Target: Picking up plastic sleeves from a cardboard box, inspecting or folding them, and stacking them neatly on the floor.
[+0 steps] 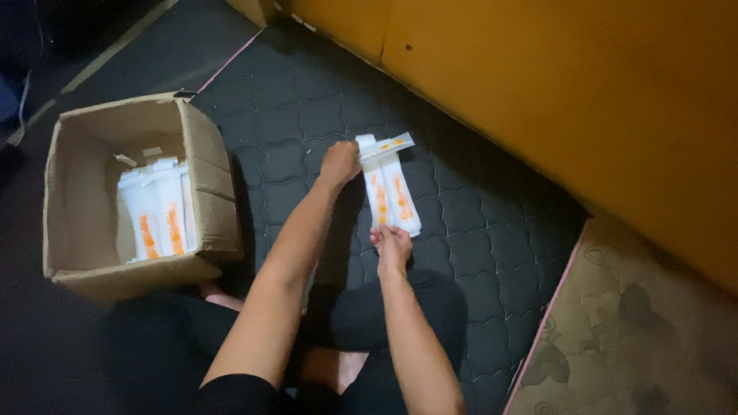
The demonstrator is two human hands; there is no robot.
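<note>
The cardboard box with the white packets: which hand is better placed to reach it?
Left, probably. The left hand lies nearer the cardboard box, which stands on that side; the right hand pinches the near end of the packet stack.

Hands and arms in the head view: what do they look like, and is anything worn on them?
Both are bare: the left hand and right hand have no gloves, and no rings, watch or bracelet can be made out. The forearms are uncovered. A dark short sleeve edge shows only at the left upper arm; the dim light hides finer detail.
</note>
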